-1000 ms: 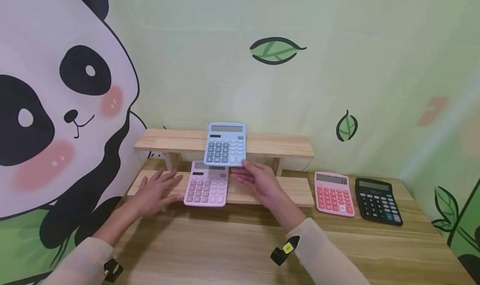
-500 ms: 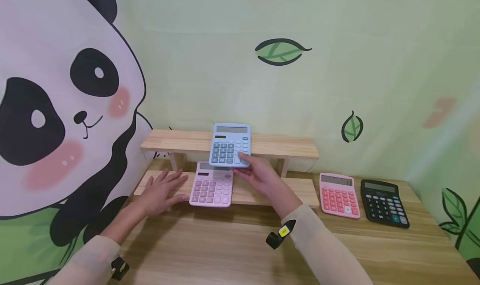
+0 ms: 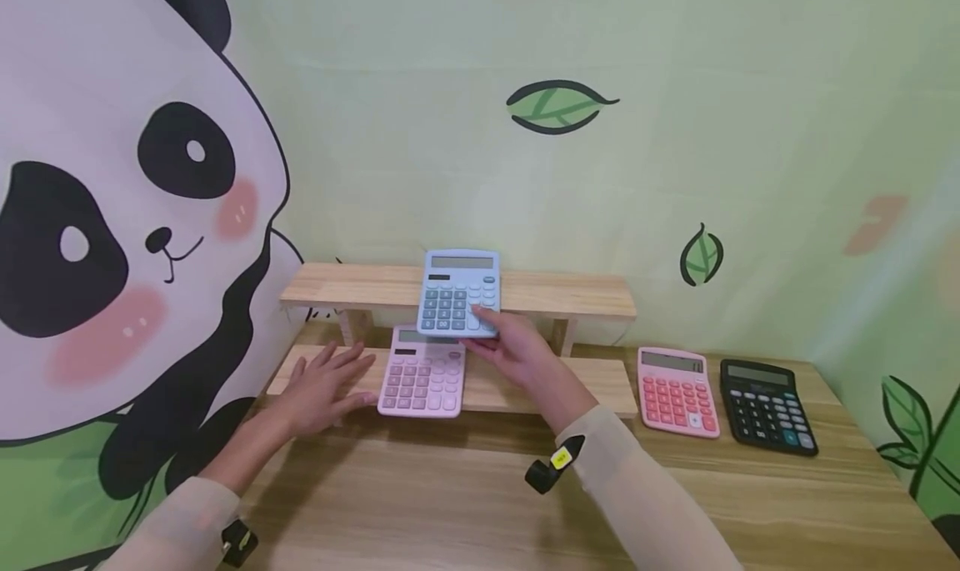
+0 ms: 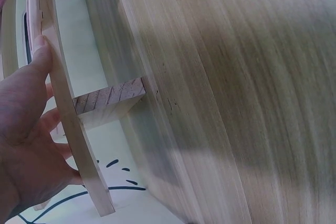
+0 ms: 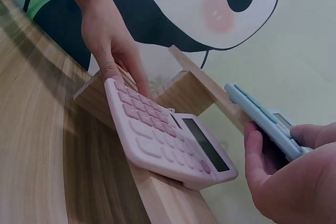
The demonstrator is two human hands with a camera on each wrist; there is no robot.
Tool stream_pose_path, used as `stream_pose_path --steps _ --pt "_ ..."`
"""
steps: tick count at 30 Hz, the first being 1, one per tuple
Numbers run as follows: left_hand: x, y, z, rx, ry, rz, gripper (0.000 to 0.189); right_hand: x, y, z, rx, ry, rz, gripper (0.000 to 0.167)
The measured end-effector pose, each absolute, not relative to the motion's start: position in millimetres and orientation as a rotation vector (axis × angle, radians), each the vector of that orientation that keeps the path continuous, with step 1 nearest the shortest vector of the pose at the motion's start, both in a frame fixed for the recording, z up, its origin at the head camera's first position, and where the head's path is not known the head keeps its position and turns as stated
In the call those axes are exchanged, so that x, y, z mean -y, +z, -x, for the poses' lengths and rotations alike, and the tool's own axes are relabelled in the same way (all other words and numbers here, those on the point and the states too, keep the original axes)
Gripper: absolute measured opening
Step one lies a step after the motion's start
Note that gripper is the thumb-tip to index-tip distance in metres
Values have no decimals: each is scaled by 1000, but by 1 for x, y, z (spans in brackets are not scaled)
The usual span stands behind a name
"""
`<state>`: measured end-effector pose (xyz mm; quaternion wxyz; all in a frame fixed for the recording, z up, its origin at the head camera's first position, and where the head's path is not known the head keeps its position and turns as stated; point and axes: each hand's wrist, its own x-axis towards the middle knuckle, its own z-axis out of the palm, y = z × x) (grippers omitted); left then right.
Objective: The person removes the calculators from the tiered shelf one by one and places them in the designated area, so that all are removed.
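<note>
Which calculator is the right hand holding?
The light blue calculator: the right hand pinches it. The lilac calculator, pink calculator and black calculator are not in that hand.

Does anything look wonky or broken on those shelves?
A bit: the lilac calculator pokes out past the front edge of the lower shelf, instead of lying fully on it. Nothing looks broken or spilled.

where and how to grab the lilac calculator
Likely by the near edge of the lilac calculator, coming from the front, thumb on top and fingers below: it juts past the shelf, leaving room underneath, while the blue calculator overlaps its far end in the head view.
</note>
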<state>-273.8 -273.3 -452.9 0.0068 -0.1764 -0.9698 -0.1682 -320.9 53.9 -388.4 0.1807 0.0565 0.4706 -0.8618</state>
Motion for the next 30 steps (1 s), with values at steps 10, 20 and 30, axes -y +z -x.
stream_pose_path --steps 10,20,30 --pt "276 -460 274 3030 -532 558 74 -66 -398 314 -1496 -2399 -44 37" --pt "272 -455 272 3006 -536 566 72 -108 -375 288 -1730 -2304 138 40" --pt "271 -452 273 3023 -528 552 75 -180 -363 262 -1881 -2195 213 49"
